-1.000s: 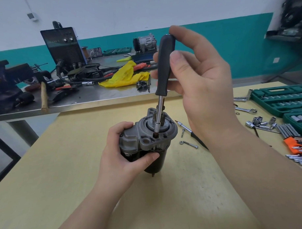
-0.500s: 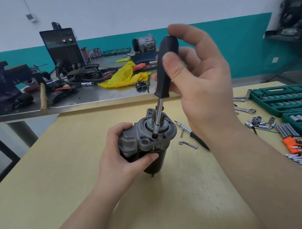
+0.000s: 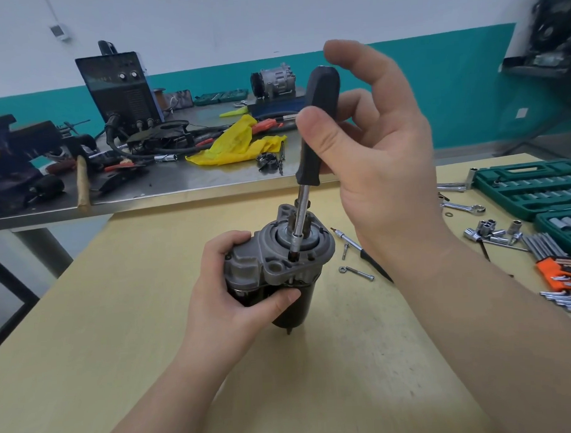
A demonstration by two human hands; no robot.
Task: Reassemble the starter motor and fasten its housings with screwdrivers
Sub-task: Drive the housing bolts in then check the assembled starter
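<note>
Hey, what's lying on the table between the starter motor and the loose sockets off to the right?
In the head view, between the starter motor and the sockets lie a second screwdriver, a short screw and a long bolt.

Starter motor (image 3: 279, 268) upright on table; black-handled screwdriver (image 3: 318, 127) tip in grey housing.

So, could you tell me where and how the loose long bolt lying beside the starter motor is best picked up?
Pinch the bolt at mid-shank from above, a judgement from its pose: it lies flat on the table, so only its upper side is free, and the bare shank between washer end and head is clear of the starter motor.
</note>
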